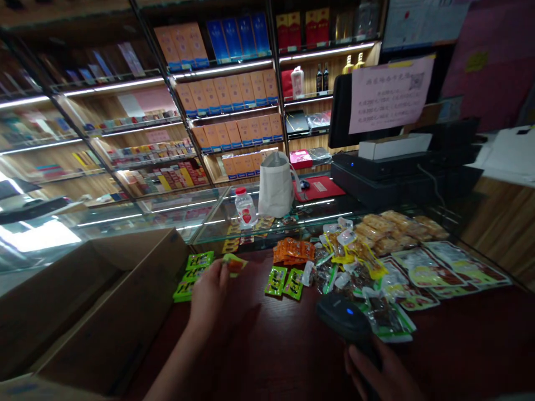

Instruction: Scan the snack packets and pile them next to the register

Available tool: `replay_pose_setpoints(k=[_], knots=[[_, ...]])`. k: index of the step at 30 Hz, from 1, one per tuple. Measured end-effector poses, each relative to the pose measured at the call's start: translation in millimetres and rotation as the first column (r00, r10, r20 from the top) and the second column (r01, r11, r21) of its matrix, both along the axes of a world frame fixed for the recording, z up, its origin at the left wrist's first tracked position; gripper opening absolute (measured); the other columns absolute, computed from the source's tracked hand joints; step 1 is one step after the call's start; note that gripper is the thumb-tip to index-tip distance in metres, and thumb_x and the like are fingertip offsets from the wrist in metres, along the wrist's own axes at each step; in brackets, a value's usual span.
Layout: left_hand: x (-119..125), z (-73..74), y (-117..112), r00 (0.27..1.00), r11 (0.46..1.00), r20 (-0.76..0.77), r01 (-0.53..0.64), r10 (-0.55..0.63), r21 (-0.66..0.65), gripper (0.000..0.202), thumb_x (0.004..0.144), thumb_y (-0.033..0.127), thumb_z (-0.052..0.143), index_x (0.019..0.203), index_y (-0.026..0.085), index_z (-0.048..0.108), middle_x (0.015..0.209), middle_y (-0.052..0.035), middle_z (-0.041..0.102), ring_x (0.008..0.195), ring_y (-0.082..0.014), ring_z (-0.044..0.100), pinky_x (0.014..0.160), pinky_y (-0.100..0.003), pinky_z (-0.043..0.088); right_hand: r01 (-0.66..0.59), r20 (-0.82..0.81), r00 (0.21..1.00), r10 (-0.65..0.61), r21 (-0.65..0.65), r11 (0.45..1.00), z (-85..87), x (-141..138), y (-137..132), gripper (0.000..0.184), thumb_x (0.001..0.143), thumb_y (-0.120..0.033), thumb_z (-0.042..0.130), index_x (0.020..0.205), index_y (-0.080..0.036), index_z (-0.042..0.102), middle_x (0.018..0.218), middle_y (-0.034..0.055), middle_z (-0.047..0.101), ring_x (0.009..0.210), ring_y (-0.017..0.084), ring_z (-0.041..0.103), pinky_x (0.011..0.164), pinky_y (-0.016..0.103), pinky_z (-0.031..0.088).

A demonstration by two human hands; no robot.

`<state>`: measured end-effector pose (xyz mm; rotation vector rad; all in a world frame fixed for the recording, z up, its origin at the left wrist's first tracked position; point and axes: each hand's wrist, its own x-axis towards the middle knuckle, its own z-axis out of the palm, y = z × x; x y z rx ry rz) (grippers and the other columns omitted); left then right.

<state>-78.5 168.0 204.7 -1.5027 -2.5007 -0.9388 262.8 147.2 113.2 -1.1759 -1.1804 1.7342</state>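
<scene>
My left hand [209, 295] is closed on a small green and orange snack packet [234, 263], held just above the dark red counter [271, 345]. Beside it lies a row of green packets [193, 275]. My right hand [378, 373] grips the handle of a black barcode scanner [345, 317] with a blue light on top, low at the right. In front of the scanner lies a heap of snack packets [355, 262]: green ones [285, 282], orange ones [293, 250], yellow and clear ones.
A large open cardboard box [83, 301] stands at the left. A water bottle [246, 208] and a white cloth bag [276, 186] sit on the glass display case. A till with a monitor [376, 111] stands at right. Shelves of boxed goods fill the back.
</scene>
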Motion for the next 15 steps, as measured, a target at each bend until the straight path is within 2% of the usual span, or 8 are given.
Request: replay_pose_setpoints(k=[1, 3, 5, 7, 9, 10, 12, 15], knots=[[20, -5.7, -2, 0.985, 0.991, 0.147, 0.078, -0.094, 0.113, 0.028, 0.091, 0.038, 0.047, 0.094, 0.020, 0.068, 0.085, -0.0073, 0.072, 0.079, -0.0227, 0.066, 0.069, -0.027, 0.047, -0.025, 0.000, 1.000, 0.025, 0.018, 1.000, 1.8, -1, 2, 0.059, 0.071, -0.076, 0.065, 0.086, -0.019, 0.059, 0.059, -0.0018, 0.059, 0.042, 0.011, 0.047, 0.042, 0.023, 0.037], [57, -16.5, -5, 0.874, 0.945, 0.411, 0.143, -0.261, 0.295, 0.027, 0.086, 0.043, 0.056, 0.093, 0.020, 0.069, 0.080, -0.0047, 0.070, 0.071, -0.0186, 0.064, 0.063, -0.024, 0.048, -0.048, -0.008, 0.999, 0.048, 0.048, 0.998, 7.1, -3, 7, 0.058, 0.073, -0.073, 0.065, 0.089, -0.018, 0.057, 0.058, -0.0031, 0.058, 0.041, 0.010, 0.046, 0.043, 0.022, 0.038], [89, -23.5, -8, 0.698, 0.921, 0.625, 0.135, -0.350, 0.365, 0.031, 0.082, 0.047, 0.063, 0.092, 0.018, 0.069, 0.074, -0.0040, 0.068, 0.060, -0.0164, 0.060, 0.053, -0.023, 0.047, -0.026, -0.020, 0.999, 0.028, 0.070, 0.997, 14.7, -5, 10, 0.057, 0.074, -0.070, 0.067, 0.093, -0.017, 0.057, 0.056, -0.0043, 0.056, 0.042, 0.009, 0.046, 0.044, 0.022, 0.039], [114, -25.9, -12, 0.535, 0.913, 0.748, 0.121, -0.392, 0.391, 0.033, 0.079, 0.049, 0.067, 0.090, 0.017, 0.069, 0.077, -0.0053, 0.070, 0.062, -0.0174, 0.062, 0.052, -0.025, 0.050, 0.025, -0.044, 0.999, -0.021, 0.084, 0.996, 23.6, -7, 12, 0.055, 0.074, -0.067, 0.070, 0.094, -0.017, 0.057, 0.055, -0.0045, 0.057, 0.043, 0.009, 0.047, 0.044, 0.022, 0.040], [131, -25.9, -16, 0.446, 0.905, 0.793, 0.111, -0.415, 0.411, 0.032, 0.076, 0.047, 0.070, 0.089, 0.017, 0.070, 0.084, -0.0073, 0.072, 0.068, -0.0200, 0.066, 0.059, -0.029, 0.056, 0.107, -0.096, 0.991, -0.099, 0.085, 0.991, 32.1, -9, 14, 0.054, 0.072, -0.065, 0.073, 0.093, -0.017, 0.057, 0.059, -0.0033, 0.060, 0.042, 0.009, 0.048, 0.042, 0.021, 0.039], [137, -26.0, -19, 0.436, 0.902, 0.796, 0.100, -0.420, 0.421, 0.031, 0.076, 0.045, 0.072, 0.089, 0.017, 0.071, 0.087, -0.0079, 0.073, 0.071, -0.0210, 0.068, 0.063, -0.031, 0.057, 0.145, -0.128, 0.983, -0.134, 0.079, 0.986, 35.7, -10, 14, 0.053, 0.072, -0.063, 0.074, 0.093, -0.018, 0.057, 0.062, -0.0024, 0.063, 0.041, 0.008, 0.048, 0.041, 0.021, 0.039], [146, -27.3, -25, 0.468, 0.890, 0.769, 0.093, -0.435, 0.447, 0.026, 0.072, 0.037, 0.075, 0.089, 0.018, 0.074, 0.092, -0.0093, 0.074, 0.080, -0.0237, 0.070, 0.074, -0.034, 0.058, 0.192, -0.174, 0.968, -0.180, 0.059, 0.980, 41.2, -11, 16, 0.053, 0.071, -0.062, 0.076, 0.094, -0.017, 0.057, 0.066, -0.0014, 0.066, 0.040, 0.007, 0.047, 0.040, 0.020, 0.037], [154, -31.8, -35, 0.548, 0.856, 0.674, 0.174, -0.495, 0.487, 0.015, 0.068, 0.027, 0.077, 0.081, 0.019, 0.077, 0.103, -0.0121, 0.075, 0.100, -0.0285, 0.068, 0.090, -0.036, 0.054, 0.196, -0.178, 0.966, -0.185, 0.042, 0.980, 44.9, -11, 18, 0.054, 0.073, -0.062, 0.074, 0.096, -0.017, 0.056, 0.051, -0.0043, 0.060, 0.040, 0.008, 0.047, 0.042, 0.019, 0.037]])
